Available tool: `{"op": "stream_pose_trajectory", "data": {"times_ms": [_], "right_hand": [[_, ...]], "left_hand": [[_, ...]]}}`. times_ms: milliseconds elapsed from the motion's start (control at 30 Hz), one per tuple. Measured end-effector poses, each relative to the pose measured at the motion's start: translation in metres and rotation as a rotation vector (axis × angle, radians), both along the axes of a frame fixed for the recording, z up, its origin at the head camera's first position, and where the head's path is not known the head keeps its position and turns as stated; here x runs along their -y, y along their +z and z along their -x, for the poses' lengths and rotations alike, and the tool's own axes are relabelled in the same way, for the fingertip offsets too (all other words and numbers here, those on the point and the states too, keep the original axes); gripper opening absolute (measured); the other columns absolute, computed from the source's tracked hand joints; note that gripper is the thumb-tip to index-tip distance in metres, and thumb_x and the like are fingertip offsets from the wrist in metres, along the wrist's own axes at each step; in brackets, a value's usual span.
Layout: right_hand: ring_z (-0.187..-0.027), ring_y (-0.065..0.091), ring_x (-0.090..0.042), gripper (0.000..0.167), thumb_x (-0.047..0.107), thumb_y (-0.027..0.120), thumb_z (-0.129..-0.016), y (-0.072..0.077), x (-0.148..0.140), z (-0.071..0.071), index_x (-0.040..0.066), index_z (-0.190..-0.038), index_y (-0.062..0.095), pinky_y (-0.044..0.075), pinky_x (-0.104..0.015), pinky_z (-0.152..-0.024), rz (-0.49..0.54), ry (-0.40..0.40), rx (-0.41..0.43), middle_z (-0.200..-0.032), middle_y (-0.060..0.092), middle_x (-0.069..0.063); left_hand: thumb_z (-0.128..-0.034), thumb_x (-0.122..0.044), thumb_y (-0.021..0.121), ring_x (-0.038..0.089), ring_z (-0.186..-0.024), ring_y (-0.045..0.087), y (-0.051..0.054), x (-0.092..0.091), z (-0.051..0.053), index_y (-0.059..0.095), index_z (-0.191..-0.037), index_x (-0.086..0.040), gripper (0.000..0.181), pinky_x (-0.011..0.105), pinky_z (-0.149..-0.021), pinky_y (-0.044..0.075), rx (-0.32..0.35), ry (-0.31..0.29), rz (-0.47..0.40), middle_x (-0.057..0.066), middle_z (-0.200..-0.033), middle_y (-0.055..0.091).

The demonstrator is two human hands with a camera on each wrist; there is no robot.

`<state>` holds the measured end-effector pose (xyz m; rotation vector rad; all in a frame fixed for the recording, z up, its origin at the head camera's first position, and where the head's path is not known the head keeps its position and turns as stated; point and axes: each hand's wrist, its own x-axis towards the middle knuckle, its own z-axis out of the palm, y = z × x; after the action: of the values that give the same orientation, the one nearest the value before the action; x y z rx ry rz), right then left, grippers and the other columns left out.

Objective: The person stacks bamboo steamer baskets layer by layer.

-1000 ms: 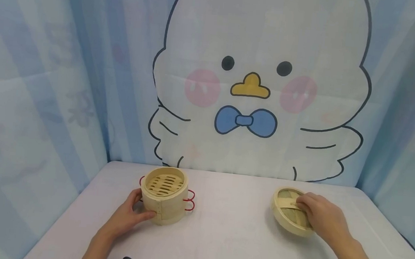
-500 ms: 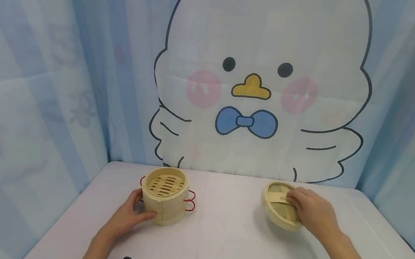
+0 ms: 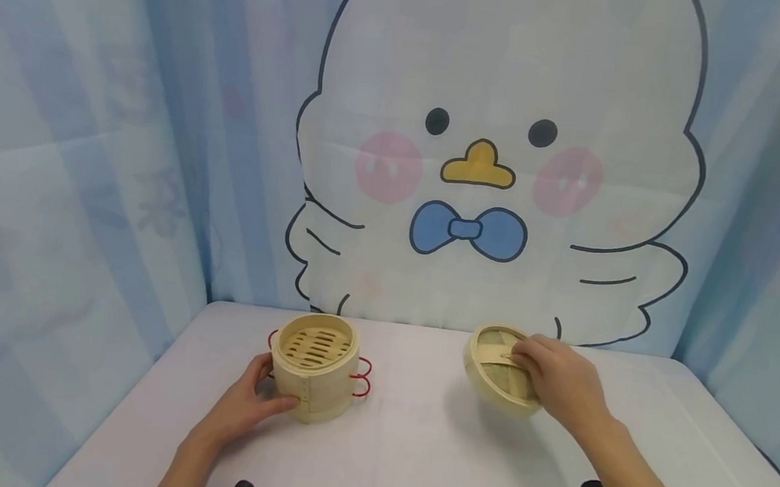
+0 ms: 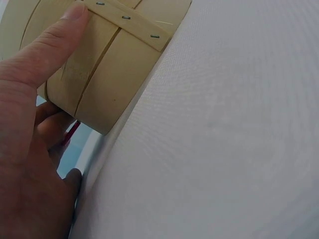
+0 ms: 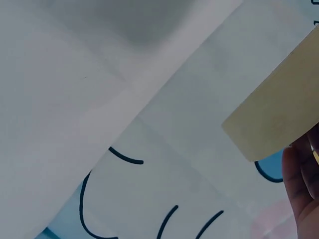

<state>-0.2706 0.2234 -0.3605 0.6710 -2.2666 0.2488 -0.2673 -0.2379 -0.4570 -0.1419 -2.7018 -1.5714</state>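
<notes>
A small round bamboo steamer (image 3: 321, 392) with a slotted top tier and red loop handles stands on the left of the table. Around its left side my left hand (image 3: 239, 408) holds it, thumb on the front wall and fingers behind; the left wrist view shows the thumb beside a stapled seam on the steamer wall (image 4: 107, 74). My right hand (image 3: 566, 383) pinches the strap across the top of the woven bamboo lid (image 3: 492, 354). The lid hangs tilted above the table, apart from the steamer. Its pale rim (image 5: 279, 99) shows in the right wrist view beside the fingers.
A white cloth covers the table (image 3: 406, 461). Behind it hangs a curtain (image 3: 373, 273) printed with a white bird and a blue bow tie. Blue striped curtains (image 3: 69, 169) close off both sides.
My right hand has carried the lid leftward and a little upward, closer to the steamer. The left hand has kept its hold, and the steamer stays in place.
</notes>
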Motion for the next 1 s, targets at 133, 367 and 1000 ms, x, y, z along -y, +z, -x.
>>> {"op": "stream_pose_trajectory", "data": {"times_ms": [133,367,1000], "right_hand": [[-0.068,0.060,-0.014,0.015,0.003,0.081,-0.083,0.005,0.012,0.001,0.012,-0.090,0.071,0.056,-0.034,-0.058,0.014,0.005,0.028,-0.084,0.068,0.001],[-0.071,0.059,-0.016,0.010,0.005,0.077,-0.088,0.016,0.039,0.006,0.010,-0.092,0.071,0.056,-0.034,-0.061,0.025,0.002,0.089,-0.085,0.069,-0.001],[-0.069,0.058,-0.015,0.006,0.010,0.079,-0.089,0.022,0.115,0.032,0.011,-0.090,0.073,0.052,-0.030,-0.059,0.036,0.073,0.133,-0.083,0.068,0.001]], "left_hand": [[-0.0810,-0.039,0.086,0.044,-0.145,0.029,0.001,-0.002,0.001,0.033,-0.151,-0.006,0.093,0.064,-0.115,0.021,-0.001,0.000,-0.001,0.025,-0.154,0.039],[-0.0793,-0.041,0.086,0.044,-0.145,0.029,0.001,-0.003,0.002,0.033,-0.150,-0.007,0.095,0.063,-0.116,0.020,0.007,0.009,-0.005,0.025,-0.155,0.039],[-0.0793,-0.043,0.086,0.045,-0.145,0.028,0.001,0.001,0.001,0.032,-0.150,-0.006,0.096,0.064,-0.115,0.020,0.016,0.012,0.015,0.026,-0.155,0.037]]}}
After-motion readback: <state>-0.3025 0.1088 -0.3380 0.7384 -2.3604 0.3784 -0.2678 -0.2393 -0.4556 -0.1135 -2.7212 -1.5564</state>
